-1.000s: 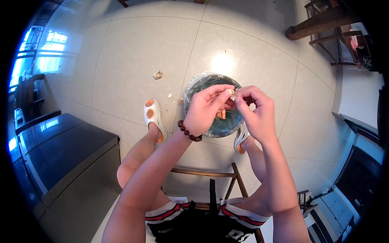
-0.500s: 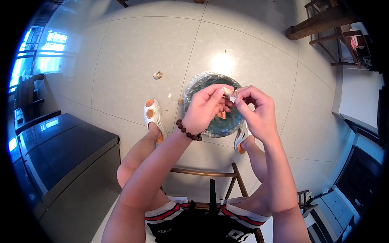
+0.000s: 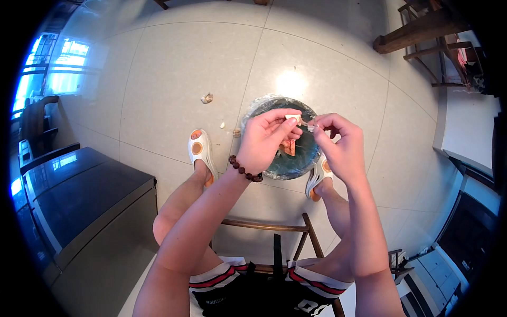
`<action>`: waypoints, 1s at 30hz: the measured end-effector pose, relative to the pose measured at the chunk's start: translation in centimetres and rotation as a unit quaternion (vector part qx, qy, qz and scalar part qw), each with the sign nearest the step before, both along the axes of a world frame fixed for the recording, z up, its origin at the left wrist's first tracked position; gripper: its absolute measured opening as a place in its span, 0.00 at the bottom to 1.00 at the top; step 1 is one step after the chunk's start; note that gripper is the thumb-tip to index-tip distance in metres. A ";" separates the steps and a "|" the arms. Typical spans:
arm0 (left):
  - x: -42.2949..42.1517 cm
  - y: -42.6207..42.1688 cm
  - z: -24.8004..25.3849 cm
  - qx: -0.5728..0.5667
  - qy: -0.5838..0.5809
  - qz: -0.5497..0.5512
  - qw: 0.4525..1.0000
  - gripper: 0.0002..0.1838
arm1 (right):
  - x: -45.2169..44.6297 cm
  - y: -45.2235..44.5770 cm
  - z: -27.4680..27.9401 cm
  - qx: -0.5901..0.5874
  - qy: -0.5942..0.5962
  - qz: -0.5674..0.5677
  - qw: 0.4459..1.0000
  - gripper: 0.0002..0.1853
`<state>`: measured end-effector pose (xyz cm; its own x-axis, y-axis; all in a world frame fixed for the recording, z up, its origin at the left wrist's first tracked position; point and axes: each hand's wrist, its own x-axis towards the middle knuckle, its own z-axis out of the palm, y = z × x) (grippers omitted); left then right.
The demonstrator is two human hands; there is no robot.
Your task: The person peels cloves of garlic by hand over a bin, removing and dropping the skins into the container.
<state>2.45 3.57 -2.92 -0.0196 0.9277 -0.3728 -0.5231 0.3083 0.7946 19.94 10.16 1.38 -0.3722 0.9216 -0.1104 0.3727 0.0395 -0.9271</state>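
Observation:
Above a dark round bin lined with clear plastic, my left hand pinches a small pale garlic clove between thumb and fingertips. My right hand, just to the right, pinches a thin bit of papery skin that reaches toward the clove. Inside the bin, below my left fingers, an orange-brown piece shows in part. A garlic bulb lies on the floor up and left of the bin. Nearer the bin rest a small white clove and a brownish garlic piece.
My feet in white sandals stand on both sides of the bin. A dark cabinet is at the left. Wooden furniture stands at the upper right. A wooden rail crosses between my legs.
My right hand has moved slightly right, away from my left, drawing the skin out from the clove. The clove shows more plainly in my left fingers.

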 end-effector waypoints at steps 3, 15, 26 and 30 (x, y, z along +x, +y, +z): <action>-0.4 0.1 0.1 -0.005 0.011 0.015 1.000 0.15 | 1.2 0.7 -0.7 -0.048 -0.060 -0.013 0.997 0.05; -0.4 -0.1 -0.1 -0.028 0.012 -0.003 1.000 0.16 | 0.9 0.1 -0.6 -0.102 -0.326 0.133 0.930 0.08; 0.4 -0.2 1.3 -0.015 0.054 0.039 0.998 0.14 | -1.1 -0.3 0.2 -0.034 -0.026 0.003 0.999 0.08; 1.2 -0.3 1.0 0.051 0.096 0.083 0.991 0.13 | -1.4 -0.3 0.1 -0.024 -0.021 -0.020 0.999 0.07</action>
<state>3.67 3.23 -1.91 -0.2372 0.9382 -0.2520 -0.3956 0.1437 0.9071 18.52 9.87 1.46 -0.3291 0.9289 -0.1697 0.4122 -0.0203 -0.9109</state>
